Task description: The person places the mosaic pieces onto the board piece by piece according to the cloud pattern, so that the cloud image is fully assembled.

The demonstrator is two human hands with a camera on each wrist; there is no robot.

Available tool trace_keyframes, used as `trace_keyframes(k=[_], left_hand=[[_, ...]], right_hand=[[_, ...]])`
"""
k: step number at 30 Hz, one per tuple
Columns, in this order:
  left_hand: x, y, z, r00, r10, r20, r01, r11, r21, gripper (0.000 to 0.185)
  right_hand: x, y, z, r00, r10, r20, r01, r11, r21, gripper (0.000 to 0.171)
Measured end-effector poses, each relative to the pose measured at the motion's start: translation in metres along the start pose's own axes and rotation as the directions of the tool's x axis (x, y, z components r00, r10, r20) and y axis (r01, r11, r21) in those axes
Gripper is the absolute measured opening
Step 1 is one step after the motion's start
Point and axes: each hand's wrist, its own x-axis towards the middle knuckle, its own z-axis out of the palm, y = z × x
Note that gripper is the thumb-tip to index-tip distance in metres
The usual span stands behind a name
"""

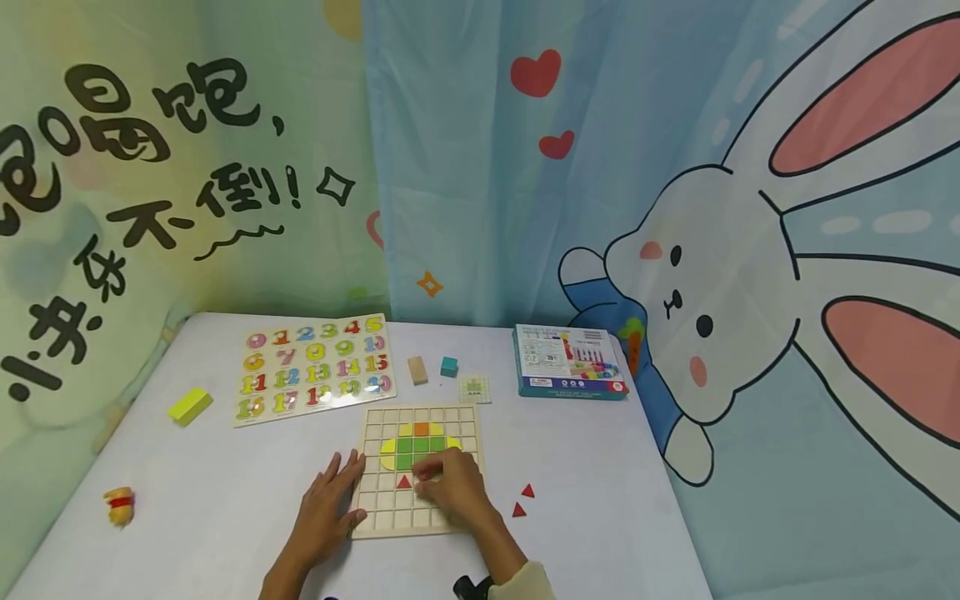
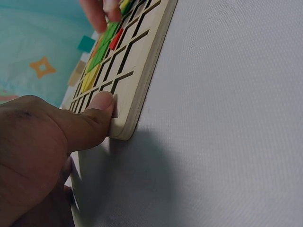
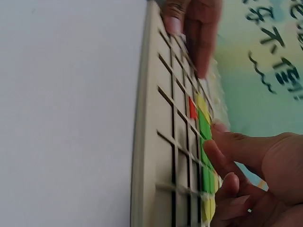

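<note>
While the grid board (image 1: pixel 417 505) is steadied by the flat, open left hand (image 1: pixel 327 506) at lower centre, its cells are touched by the right hand (image 1: pixel 452 489). Whether anything is pinched there cannot be told.

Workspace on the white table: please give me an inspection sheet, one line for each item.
Surface: white table, cloth-covered.
Job's things: wooden grid board with yellow, green, orange tiles and one red triangle; two loose red triangles beside it.
Clutter: number puzzle, blue box, yellow block, small blocks, a toy.
Grippers: left hand rests on the board's edge; right hand lies on the board.
Cables: nothing seen.
Surroundings: cartoon rabbit backdrop.
</note>
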Motion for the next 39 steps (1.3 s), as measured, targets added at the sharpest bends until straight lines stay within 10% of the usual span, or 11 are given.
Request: trace_keyframes(k=[8, 17, 39], left_hand=[[-0.001, 0.002, -0.001, 1.000, -0.014, 0.014, 0.014, 1.000, -0.008, 0.088], [-0.002, 0.001, -0.001, 1.000, 0.002, -0.005, -0.002, 1.000, -0.003, 0.087], [-0.001, 0.004, -0.005, 1.000, -0.008, 0.030, 0.008, 1.000, -0.004, 0.086]], right_hand=[[-0.024, 0.030, -0.046, 0.992, 0.047, -0.115, -0.046, 0.999, 0.005, 0.033], [-0.060, 0.077, -0.092, 0.967, 0.144, -0.208, -0.194, 0.950, -0.244, 0.037], [-0.050, 0.070, -0.075, 0.997, 0.019, -0.070, -0.042, 0.940, -0.340, 0.032]])
